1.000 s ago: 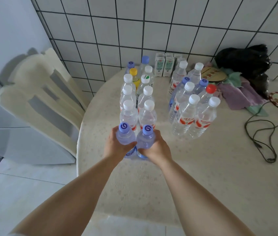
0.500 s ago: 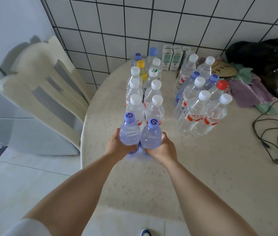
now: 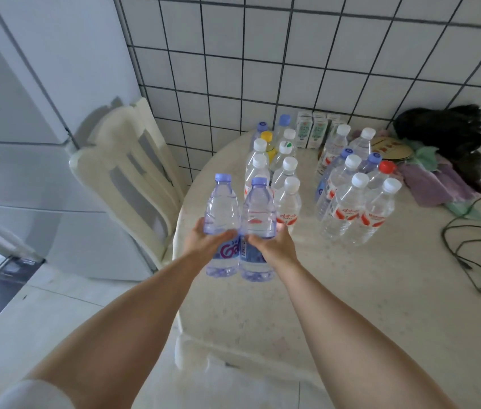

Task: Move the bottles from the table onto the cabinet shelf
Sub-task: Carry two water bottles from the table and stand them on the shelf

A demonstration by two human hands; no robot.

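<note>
I hold two purple-tinted water bottles side by side, lifted clear of the round table [image 3: 351, 305]. My left hand [image 3: 204, 240] grips the left purple bottle [image 3: 222, 211] around its label. My right hand [image 3: 274, 246] grips the right purple bottle [image 3: 258, 214] the same way. Both bottles stand upright and touch each other. Behind them a double row of clear bottles [image 3: 285, 172] with white caps remains on the table. A second cluster of clear bottles [image 3: 354, 202] stands to the right. No cabinet shelf is visible.
A cream chair [image 3: 127, 172] leans by the table's left edge. Small cartons [image 3: 311, 132] line the tiled wall. A black bag [image 3: 440, 128], purple and green cloths [image 3: 434, 181] and a black cable [image 3: 469, 255] lie at the right. A white appliance [image 3: 27, 98] stands left.
Both hands have raised the two purple bottles off the table toward me. The view has swung left, so the table and bottles sit further right.
</note>
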